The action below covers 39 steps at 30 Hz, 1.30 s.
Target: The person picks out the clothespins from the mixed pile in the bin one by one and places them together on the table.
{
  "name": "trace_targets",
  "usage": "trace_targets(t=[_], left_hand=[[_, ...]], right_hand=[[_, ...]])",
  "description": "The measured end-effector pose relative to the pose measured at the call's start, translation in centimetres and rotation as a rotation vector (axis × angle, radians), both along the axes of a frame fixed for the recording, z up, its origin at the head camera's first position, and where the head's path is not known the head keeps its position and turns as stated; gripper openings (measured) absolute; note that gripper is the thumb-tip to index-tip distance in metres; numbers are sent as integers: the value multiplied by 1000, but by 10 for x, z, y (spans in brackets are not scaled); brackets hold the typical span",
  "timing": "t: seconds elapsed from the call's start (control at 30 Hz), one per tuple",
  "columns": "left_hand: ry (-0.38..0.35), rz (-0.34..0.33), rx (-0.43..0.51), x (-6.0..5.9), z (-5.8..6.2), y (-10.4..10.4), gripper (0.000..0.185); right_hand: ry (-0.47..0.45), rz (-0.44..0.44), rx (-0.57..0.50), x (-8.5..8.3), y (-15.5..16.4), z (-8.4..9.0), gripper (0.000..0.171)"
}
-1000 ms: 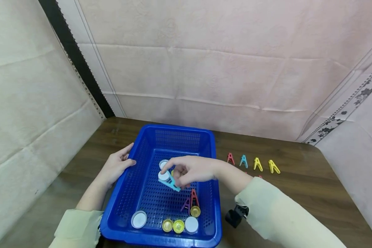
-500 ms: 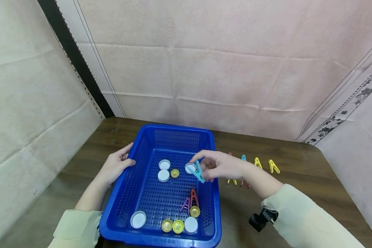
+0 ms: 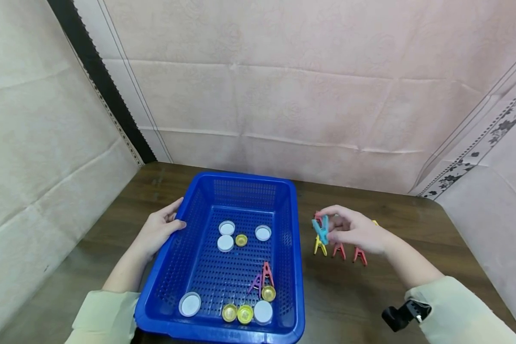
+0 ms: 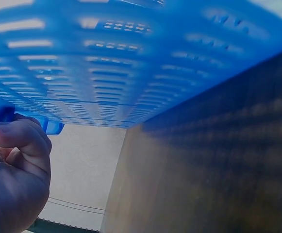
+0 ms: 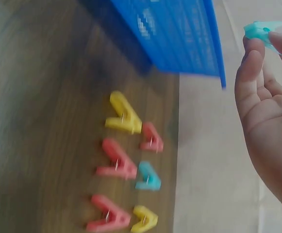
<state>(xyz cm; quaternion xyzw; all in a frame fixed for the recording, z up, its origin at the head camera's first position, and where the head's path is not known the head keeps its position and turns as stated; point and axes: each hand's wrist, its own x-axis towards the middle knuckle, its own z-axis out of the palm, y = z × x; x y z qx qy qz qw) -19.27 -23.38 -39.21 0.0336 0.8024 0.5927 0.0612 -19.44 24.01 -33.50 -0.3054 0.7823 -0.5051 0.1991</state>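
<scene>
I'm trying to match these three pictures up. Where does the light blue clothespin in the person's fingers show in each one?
Head view: the light blue clothespin is right of centre, pinched by the right hand above the pegs on the table.
Left wrist view: not in it.
Right wrist view: only its tip shows, top right, at the fingertips.
Shared landmark: the blue basket, seen in all three.

Dark wood-grain table point(image 3: 413, 224), rounded far-right corner. Pink creased sheeting point(image 3: 284, 95) covers back wall; cream sheeting point(image 3: 34, 143) on left. Black strip point(image 3: 99, 81) runs between them. Floral border point(image 3: 477, 153) at right. Light even.
</scene>
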Motion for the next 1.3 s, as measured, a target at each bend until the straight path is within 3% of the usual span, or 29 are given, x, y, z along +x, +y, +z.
trace_targets(t=[0.17,0.43,0.7,0.9,1.3], left_hand=[[-3,2,4,0,0,0,67],[3,-8,21,2,2,0,67],[-3,2,20,1,0,0,66],[-2,5,16,0,-1,0,67],[-3,11,25,1,-1,0,66]], right_hand=[[-25,-98,-46,2,32,-10,43],[-15,-290,29,9,72,-30,43],[22,-407,85,21,106,-52,45],[47,-441,74,27,129,-67,41],[167,-575,156,28,142,-98,28]])
